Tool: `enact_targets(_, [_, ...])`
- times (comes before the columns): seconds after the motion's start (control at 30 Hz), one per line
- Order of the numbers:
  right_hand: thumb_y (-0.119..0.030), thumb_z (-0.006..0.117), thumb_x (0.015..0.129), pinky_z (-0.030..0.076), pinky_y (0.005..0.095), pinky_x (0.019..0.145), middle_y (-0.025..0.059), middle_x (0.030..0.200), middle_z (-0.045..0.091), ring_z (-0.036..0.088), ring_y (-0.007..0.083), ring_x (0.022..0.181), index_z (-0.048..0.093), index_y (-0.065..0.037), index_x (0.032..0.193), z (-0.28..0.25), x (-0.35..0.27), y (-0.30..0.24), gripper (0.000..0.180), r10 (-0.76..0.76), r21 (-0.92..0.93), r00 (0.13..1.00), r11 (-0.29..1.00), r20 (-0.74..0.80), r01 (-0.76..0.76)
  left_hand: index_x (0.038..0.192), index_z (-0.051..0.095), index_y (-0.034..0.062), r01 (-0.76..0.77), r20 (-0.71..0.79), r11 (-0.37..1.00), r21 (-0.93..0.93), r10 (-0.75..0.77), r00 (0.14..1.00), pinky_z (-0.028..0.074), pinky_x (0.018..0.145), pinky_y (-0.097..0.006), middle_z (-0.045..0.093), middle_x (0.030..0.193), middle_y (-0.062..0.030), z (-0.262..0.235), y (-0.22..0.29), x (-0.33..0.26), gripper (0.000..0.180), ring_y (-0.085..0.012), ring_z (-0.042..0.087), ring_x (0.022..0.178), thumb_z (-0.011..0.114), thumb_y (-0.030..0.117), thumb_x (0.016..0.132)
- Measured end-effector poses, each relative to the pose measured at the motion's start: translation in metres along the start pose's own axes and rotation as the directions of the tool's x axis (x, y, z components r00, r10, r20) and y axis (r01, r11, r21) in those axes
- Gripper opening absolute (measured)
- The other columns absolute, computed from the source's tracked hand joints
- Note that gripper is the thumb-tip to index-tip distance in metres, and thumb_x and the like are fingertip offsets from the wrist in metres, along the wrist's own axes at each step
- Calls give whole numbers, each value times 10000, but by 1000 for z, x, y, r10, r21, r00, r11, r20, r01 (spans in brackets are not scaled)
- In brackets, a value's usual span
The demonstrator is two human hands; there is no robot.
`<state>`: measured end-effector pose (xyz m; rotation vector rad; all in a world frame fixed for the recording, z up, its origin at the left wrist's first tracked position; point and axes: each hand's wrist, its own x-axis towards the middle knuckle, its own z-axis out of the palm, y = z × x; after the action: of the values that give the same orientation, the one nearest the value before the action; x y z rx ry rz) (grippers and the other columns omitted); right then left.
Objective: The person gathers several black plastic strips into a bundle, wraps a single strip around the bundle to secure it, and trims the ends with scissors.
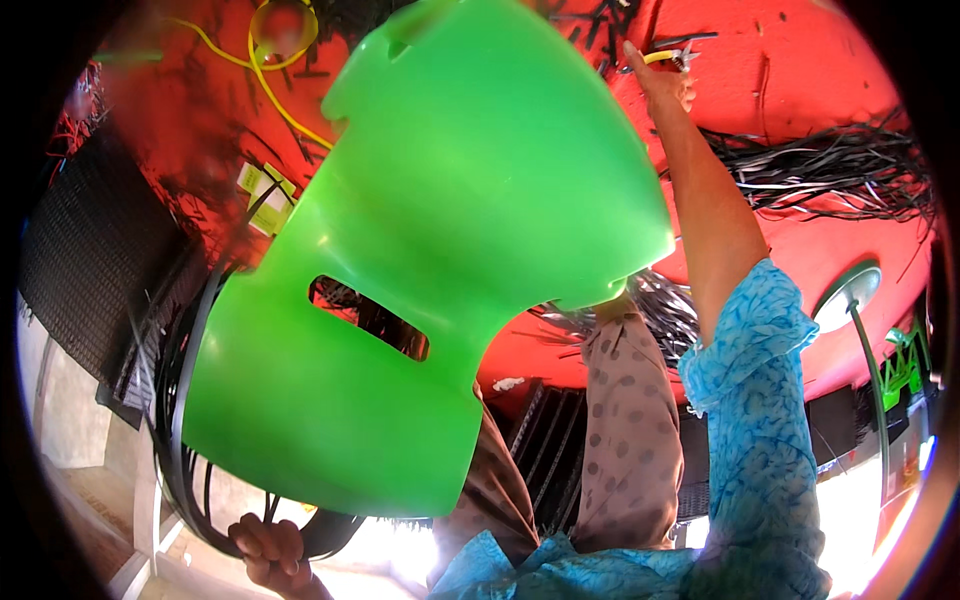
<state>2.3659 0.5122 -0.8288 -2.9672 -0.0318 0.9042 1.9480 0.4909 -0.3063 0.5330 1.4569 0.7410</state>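
A green plastic chair shell [480, 170] with a long slot in its back fills the middle of the view and hides much of what lies behind it. Below its lower left corner, my left hand [270, 555] has its fingers curled round some black strips. These black strips [190, 350] run in a loop up along the shell's left edge. My right arm reaches far forward past the shell's right side. Over the red surface, my right hand [668, 88] is closed on small cutting pliers [672, 57] with a yellow handle, their jaws pointing right.
Across the red surface [790, 60] lie black offcuts and a large bundle of black strips [820, 170] at right. A yellow cord [262, 80] curls at upper left, near yellow-green packets [266, 200]. Left stands a black woven panel [95, 250]; right, a round disc on a green pole [850, 295].
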Motion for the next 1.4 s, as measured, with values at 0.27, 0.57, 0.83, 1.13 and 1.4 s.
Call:
enact_targets(0.27, [-393,773,476,457,375,737,169,1032,503,502,253,956,407,23,1112,-10,21,23,844,-166,-61,985,985,-37,164,735,408,73,13,53,998,55,-16,998,257,356,-219,320,602,-9,7,-9,18,157,-89,297,343,505,136,842])
enact_targets(0.57, [-58,500,726,409,443,862,83,1062,501,491,241,1010,436,-70,1124,-196,-127,63,403,-560,751,530,296,637,-590,743,460,20,291,-224,955,59,-271,936,281,439,-234,420,603,-31,-3,-20,13,193,-108,348,438,550,190,755])
enact_targets(0.83, [-237,650,716,420,356,829,100,1134,432,488,207,984,290,-49,1260,-306,-345,76,679,-719,604,16,570,694,-557,811,516,22,167,-37,953,-254,-182,983,307,412,-246,517,653,-84,-10,-12,-1,116,-141,421,454,598,47,734])
enact_targets(1.13, [-304,566,811,353,267,878,68,1149,425,440,140,1025,247,-30,1291,-356,-528,57,638,-559,598,-333,802,759,17,751,525,12,17,-6,954,-300,-20,1000,315,389,-230,501,616,-65,-59,52,-114,115,-123,437,465,626,40,705])
enact_targets(1.4, [-391,574,788,337,266,878,74,1163,423,409,137,1027,264,-52,1290,-366,-669,56,680,-461,640,-455,641,762,423,748,555,-9,-107,24,946,-305,120,993,314,401,-216,522,625,-57,-154,77,-204,150,-96,441,470,653,95,703])
